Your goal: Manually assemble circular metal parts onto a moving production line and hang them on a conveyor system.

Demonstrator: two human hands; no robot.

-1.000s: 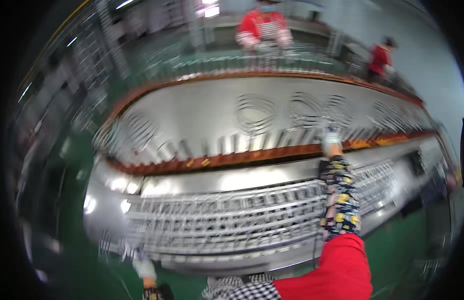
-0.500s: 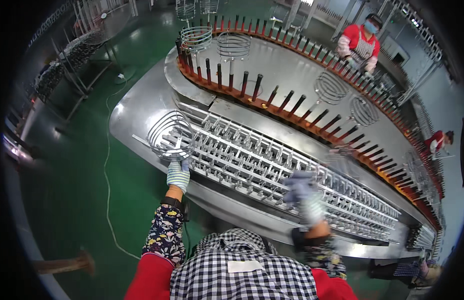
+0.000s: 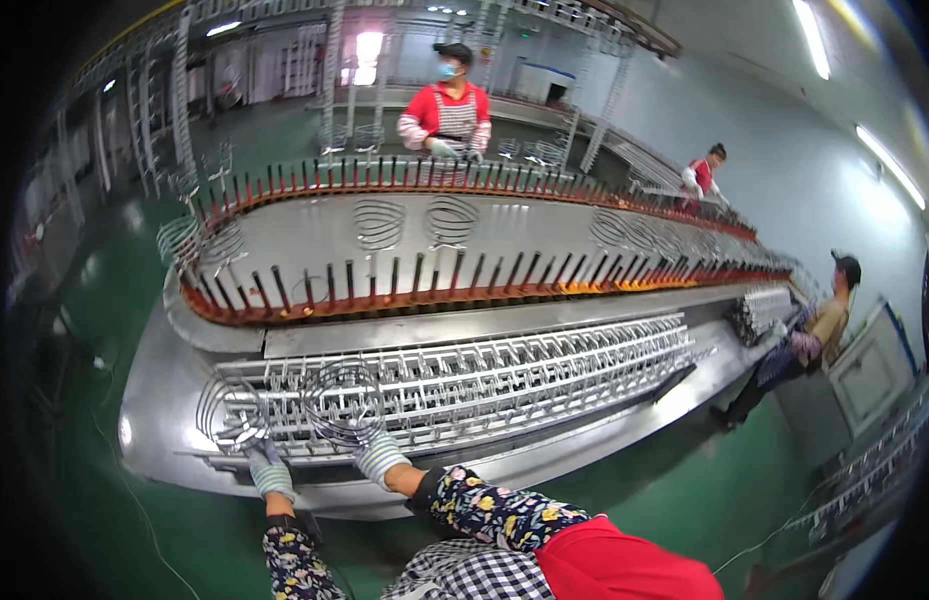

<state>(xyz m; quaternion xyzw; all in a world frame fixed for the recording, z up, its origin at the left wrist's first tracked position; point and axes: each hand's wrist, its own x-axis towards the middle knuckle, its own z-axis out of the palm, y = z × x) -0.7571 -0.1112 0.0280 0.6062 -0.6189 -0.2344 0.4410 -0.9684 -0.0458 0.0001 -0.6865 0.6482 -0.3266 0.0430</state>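
My left hand (image 3: 272, 470), in a striped glove, is closed round the lower end of a coiled wire frame (image 3: 207, 412). That frame has several round loops and hangs over the left end of the metal racks. Close beside it, my right hand (image 3: 382, 458), gloved alike, grips the base of a second coiled wire frame (image 3: 313, 400). Both frames tilt up and away from my hands, above rows of silvery racks (image 3: 505, 385) with many small prongs. The fingertips are partly hidden behind the wires.
Beyond the racks runs a long oval conveyor rim (image 3: 455, 298) set with dark upright pegs. More wire coils (image 3: 381, 224) stand on it. A co-worker (image 3: 447, 115) in red is across the conveyor; another person (image 3: 810, 325) is at the right end. A metal table edge (image 3: 145, 440) curves at the left.
My view has turned right and up. My right hand, blurred over the racks before, has come beside the left and now grips a wire frame. The left still holds its frame.
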